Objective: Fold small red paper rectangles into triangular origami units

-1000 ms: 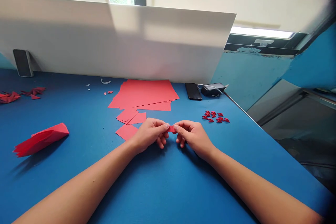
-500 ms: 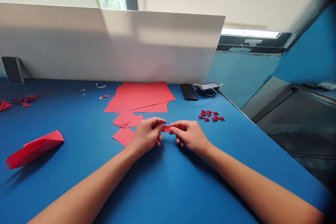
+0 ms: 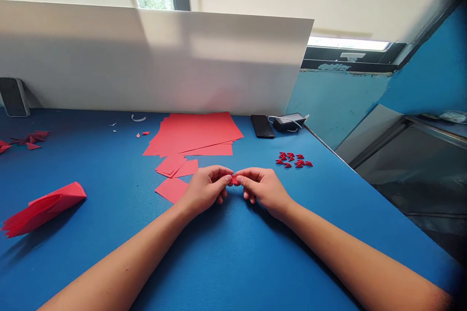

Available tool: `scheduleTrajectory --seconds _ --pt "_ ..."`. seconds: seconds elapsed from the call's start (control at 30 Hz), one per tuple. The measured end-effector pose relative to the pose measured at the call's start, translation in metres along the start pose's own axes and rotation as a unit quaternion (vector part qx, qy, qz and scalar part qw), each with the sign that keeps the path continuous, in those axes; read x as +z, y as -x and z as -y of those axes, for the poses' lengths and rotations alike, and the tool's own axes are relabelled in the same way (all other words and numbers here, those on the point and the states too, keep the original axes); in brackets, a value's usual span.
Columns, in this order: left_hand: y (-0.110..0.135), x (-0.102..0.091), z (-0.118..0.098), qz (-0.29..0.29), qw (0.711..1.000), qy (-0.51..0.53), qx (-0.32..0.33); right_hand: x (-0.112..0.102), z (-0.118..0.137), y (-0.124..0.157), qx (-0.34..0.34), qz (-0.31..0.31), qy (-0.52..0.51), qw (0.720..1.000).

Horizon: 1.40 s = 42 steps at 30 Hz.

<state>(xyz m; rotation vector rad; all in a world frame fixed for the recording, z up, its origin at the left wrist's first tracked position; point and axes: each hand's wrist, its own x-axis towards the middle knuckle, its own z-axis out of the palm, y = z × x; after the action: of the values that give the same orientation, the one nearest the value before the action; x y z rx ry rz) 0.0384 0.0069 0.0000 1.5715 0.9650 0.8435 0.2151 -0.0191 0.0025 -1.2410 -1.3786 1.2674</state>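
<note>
A small folded strip of red paper (image 3: 234, 181) sits pinched between our fingers (image 3: 223, 173), closed on it from both sides, with our left hand (image 3: 206, 188) and right hand (image 3: 264, 189) almost meeting above the blue table (image 3: 109, 175). We seem to be mid-fold; a crisp crease calls for steady fingertip pressure, judging by the tiny folded red paper triangles (image 3: 294, 159) lying nearby.

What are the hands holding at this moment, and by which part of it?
Both hands hold a small piece of red paper: the left hand pinches one end and the right hand the other, each between thumb and fingertips.
</note>
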Motion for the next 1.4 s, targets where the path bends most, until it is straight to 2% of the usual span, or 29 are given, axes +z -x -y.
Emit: scheduleTrajectory --seconds 0.17,0.63,1.0,1.4 --pt "-0.0001 -0.0016 0.0005 -0.015 1.0 0.005 -0.015 -0.0026 0.0015 -0.0008 0.021 -0.003 -0.021 1.0" --pt "0.0008 0.0 -0.0021 -0.026 0.999 -0.044 -0.016 0.0 -0.0031 -0.0016 0.023 -0.022 -0.035 0.999" --pt "0.0012 0.0001 -0.0052 -0.026 0.998 -0.063 -0.015 -0.0006 -0.0061 -0.0032 -0.003 -0.012 -0.016 1.0" --pt "0.0012 0.0008 -0.0025 -0.04 0.998 -0.034 -0.017 -0.0009 -0.0065 -0.0046 0.005 -0.033 -0.042 0.999"
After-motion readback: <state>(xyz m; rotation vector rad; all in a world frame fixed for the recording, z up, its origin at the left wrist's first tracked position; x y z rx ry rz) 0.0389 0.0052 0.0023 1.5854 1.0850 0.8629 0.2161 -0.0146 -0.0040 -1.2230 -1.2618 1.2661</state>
